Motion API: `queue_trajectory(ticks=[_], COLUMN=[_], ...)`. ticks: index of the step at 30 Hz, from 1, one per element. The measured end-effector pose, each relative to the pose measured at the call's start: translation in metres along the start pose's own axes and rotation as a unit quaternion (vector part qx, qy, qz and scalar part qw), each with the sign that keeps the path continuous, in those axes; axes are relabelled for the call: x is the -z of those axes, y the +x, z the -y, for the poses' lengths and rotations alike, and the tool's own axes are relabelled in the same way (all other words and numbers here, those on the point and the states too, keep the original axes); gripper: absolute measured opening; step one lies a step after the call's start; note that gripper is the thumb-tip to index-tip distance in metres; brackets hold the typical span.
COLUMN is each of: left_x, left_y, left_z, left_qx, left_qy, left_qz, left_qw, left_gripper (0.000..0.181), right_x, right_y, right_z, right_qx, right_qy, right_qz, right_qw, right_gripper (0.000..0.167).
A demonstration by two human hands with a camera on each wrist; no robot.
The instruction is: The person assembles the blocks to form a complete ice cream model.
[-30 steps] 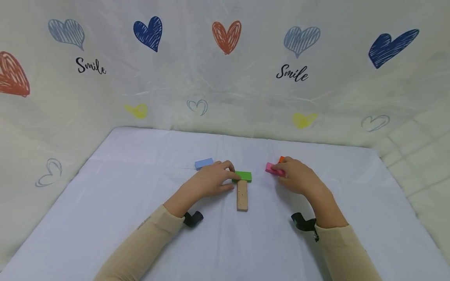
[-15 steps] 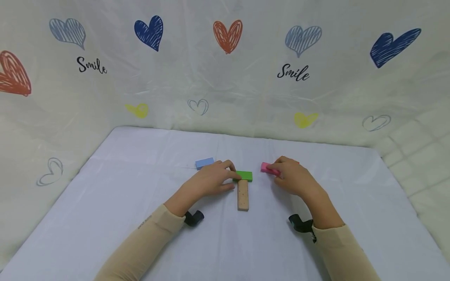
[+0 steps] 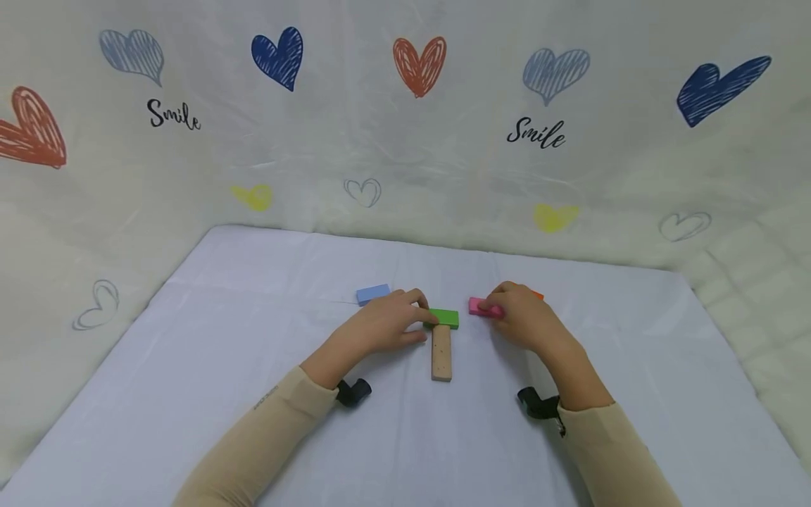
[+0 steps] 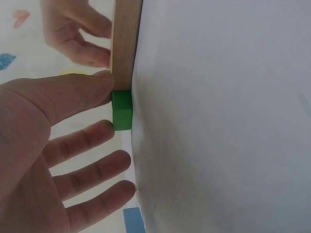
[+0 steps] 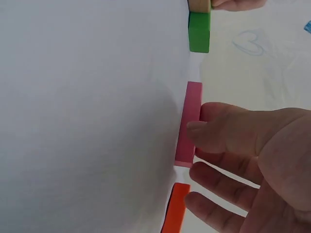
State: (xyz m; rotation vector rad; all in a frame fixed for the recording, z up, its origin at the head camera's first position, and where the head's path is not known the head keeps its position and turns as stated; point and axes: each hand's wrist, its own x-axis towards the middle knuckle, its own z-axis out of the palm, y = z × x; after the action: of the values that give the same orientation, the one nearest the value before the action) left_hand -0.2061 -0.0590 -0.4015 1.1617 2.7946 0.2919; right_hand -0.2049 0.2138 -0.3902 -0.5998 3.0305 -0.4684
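A green block (image 3: 446, 318) lies crosswise at the far end of a plain wooden block (image 3: 441, 354), the two forming a T. My left hand (image 3: 388, 324) rests a fingertip on the green block's left part. Its lower fingers spread out fairly straight in the left wrist view. To the right of the green block, a pink block (image 5: 191, 124) lies on the cloth, apart from it. My right hand (image 3: 525, 316) pinches the pink block, with the thumb on its near side and a finger behind it.
A blue block (image 3: 372, 293) lies behind my left hand. An orange block (image 5: 176, 208) sits to the right of the pink one, mostly hidden by my right hand in the head view. A white cloth covers the table (image 3: 405, 443); a heart-printed sheet (image 3: 443, 155) hangs behind.
My right hand has slid the pink block left, nearer the green one, and away from the orange block. My left hand stays at the green block. The head view has shifted slightly.
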Motion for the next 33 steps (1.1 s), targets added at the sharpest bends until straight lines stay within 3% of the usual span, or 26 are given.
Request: queue_trajectory(ticks=[5,17,22,33], left_x=[0.001,0.002,0.001,-0.001], left_y=[0.001,0.000,-0.001,-0.001], left_z=[0.000,-0.001,-0.001,-0.001], left_qx=[0.000,0.006,0.010,0.015], left_qy=[0.002,0.002,0.008,0.008], left_qz=[0.003,-0.001,-0.002,0.003], left_qw=[1.0000,1.0000,0.9999,0.9999], left_gripper=[0.032,0.031,0.032,0.032], right_x=[0.003,0.013,0.007,-0.004], right_y=[0.011,0.027,0.024,0.028], right_z=[-0.004,-0.007,-0.003,0.000], right_qx=[-0.026,-0.063,-0.058,-0.007], right_qy=[0.005,0.054,0.046,0.031], right_qz=[0.020,0.092,0.075,0.041], right_qw=[0.9994,0.9923,0.9944,0.9987], right_gripper=[0.021,0.033,0.032,0.033])
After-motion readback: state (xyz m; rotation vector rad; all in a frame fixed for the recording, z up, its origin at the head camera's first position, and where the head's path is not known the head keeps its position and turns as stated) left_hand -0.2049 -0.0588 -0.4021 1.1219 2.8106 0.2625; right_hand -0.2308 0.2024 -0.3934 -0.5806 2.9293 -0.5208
